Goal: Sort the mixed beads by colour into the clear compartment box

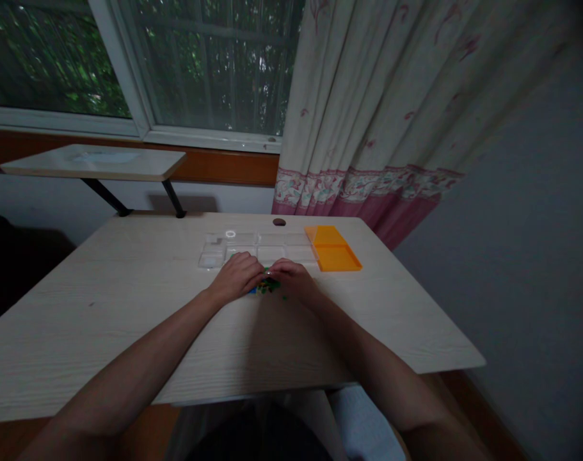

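Note:
My left hand [238, 275] and my right hand [294, 276] meet fingertip to fingertip over the middle of the desk. Both have their fingers curled in, and something small and shiny shows between them; its kind is too small to make out. Under and just in front of the fingers lies a pile of small green pieces [269, 285], with a bit of blue [253, 290] and yellow among them. One green piece [285, 297] lies apart, near my right hand. Directly behind my hands stands a clear plastic compartment box [272, 241], its front partly hidden by them.
An orange tray [339, 257] sits at the box's right end. A dark oval object [279, 222] lies near the desk's back edge. A raised shelf [99, 163] on black legs stands at the back left. Curtains [368, 128] hang behind the desk [142, 288].

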### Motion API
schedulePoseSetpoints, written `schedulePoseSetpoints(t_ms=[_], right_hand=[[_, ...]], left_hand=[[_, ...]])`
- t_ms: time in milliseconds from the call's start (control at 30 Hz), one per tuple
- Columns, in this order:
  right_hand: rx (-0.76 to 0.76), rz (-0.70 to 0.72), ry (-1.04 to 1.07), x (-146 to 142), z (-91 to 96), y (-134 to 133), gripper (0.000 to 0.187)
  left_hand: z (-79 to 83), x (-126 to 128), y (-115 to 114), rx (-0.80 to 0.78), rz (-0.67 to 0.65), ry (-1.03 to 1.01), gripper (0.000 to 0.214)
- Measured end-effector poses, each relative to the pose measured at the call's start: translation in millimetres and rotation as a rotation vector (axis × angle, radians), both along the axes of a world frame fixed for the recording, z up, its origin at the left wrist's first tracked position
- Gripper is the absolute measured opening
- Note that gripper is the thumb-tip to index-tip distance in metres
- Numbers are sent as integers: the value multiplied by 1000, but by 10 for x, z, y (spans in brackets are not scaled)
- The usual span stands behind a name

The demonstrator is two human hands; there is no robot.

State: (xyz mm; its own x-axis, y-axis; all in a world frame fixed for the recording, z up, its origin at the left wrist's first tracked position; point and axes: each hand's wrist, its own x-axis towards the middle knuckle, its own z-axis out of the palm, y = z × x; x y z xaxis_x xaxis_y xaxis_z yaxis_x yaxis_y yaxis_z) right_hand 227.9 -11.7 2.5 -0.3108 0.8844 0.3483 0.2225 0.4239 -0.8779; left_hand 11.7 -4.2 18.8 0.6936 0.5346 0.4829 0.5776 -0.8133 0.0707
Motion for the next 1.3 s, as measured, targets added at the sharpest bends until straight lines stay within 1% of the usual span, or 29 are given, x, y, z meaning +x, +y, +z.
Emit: schedulePoseSetpoints(t_ms=[167,233,300,400,500,600,733,867,1033,1167,1300], right_hand=[[76,18,-49,17,25,0,42],[92,23,-68,30,58,-3,40],[136,-6,-118,59,91,1,36],[280,-62,-288,145,130,22,23],[388,-32,-533,244,152,33,9],[390,8,-744,301,158,18,4],[351,16,-886,301,145,-2,11],[338,35,-933,277,137,15,14],[359,63,-943,265,132,36,11],[382,44,-899,268,150,22,8],[437,31,-789,281,170,10,5]], left_hand=[[5,-40,9,-4,10,-23,34],[4,-65,23,15,53,-55,33],[-3,-101,52,50,128,-104,32],[-32,-185,138,93,274,-195,30],[-74,-289,254,106,416,-269,29],[-110,-367,337,101,504,-310,29],[-126,-370,344,92,522,-309,28],[-137,-323,320,88,495,-286,28],[-171,-332,343,78,504,-283,28],[-195,-349,363,99,545,-291,27],[-203,-356,372,74,550,-300,31]])
